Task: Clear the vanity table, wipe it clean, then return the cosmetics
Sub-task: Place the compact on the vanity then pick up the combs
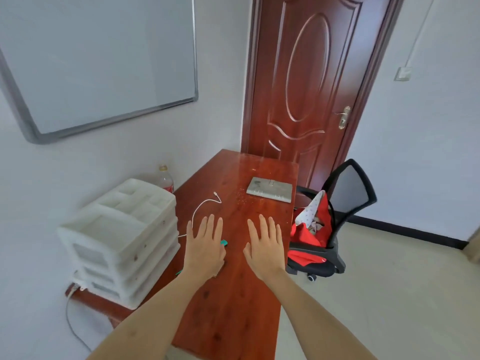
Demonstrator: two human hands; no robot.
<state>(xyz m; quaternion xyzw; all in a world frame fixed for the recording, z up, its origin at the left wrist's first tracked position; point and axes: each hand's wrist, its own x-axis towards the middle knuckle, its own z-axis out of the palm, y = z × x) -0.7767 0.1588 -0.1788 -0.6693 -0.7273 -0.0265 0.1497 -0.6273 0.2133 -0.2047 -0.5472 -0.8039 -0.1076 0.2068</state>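
A long red-brown wooden table (pixel 233 307) runs away from me toward the door. My left hand (pixel 205 245) and my right hand (pixel 265 245) are stretched out flat above its middle, palms down, fingers straight, holding nothing. A small teal object (pixel 224 242) peeks out beside my left hand, mostly hidden under it. A grey flat case (pixel 270 190) lies near the far end of the table. A white cable (pixel 205 203) curls across the table's left side. No cosmetics are plainly visible.
A white plastic drawer unit (pixel 122 240) stands on a low bench left of the table, a cola bottle (pixel 165 179) behind it. A black mesh chair (pixel 335 222) with red cloth stands to the right. The brown door (pixel 306 81) is behind; a whiteboard (pixel 98 61) hangs on the wall.
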